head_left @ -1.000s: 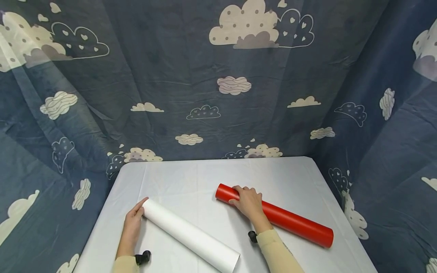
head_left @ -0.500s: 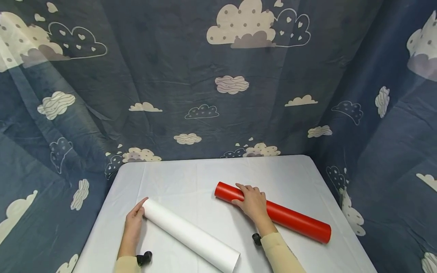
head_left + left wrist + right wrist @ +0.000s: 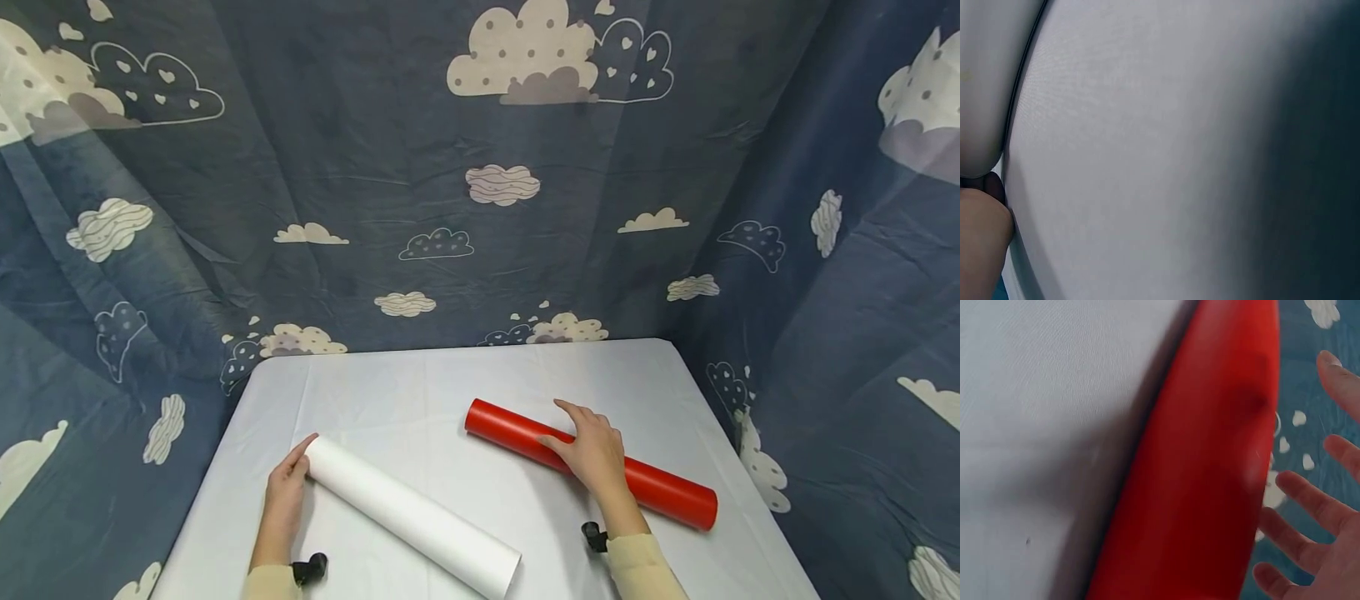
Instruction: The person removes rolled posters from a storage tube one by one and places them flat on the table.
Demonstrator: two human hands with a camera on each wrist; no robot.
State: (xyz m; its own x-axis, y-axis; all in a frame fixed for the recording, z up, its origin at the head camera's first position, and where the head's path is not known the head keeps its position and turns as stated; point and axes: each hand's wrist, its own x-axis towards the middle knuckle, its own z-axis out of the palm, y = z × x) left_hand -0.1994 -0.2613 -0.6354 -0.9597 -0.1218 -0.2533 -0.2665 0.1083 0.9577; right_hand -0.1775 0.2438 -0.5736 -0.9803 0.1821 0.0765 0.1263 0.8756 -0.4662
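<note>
A long white roll (image 3: 412, 517) lies slanted on the white table, its upper end at the left. Against that end rest the fairly straight fingers of my left hand (image 3: 283, 492), and in the left wrist view part of a finger shows just below the roll (image 3: 982, 94). To the right lies a smooth red roll (image 3: 667, 489), slanted the same way. My right hand (image 3: 596, 454) is spread over its middle with thumb and fingers apart. In the right wrist view the hand (image 3: 1335, 550) stands apart from the red roll (image 3: 1204, 462), fingers splayed.
The white-covered table (image 3: 390, 383) has a rounded back edge. A dark blue curtain (image 3: 360, 192) with a cloud print hangs behind it and along both sides. Black wrist cameras (image 3: 309, 569) sit on both wrists.
My right hand has loosened from the red roll, spread its fingers and moved right along it. The left hand stays at the white roll's end. The view has shifted slightly.
</note>
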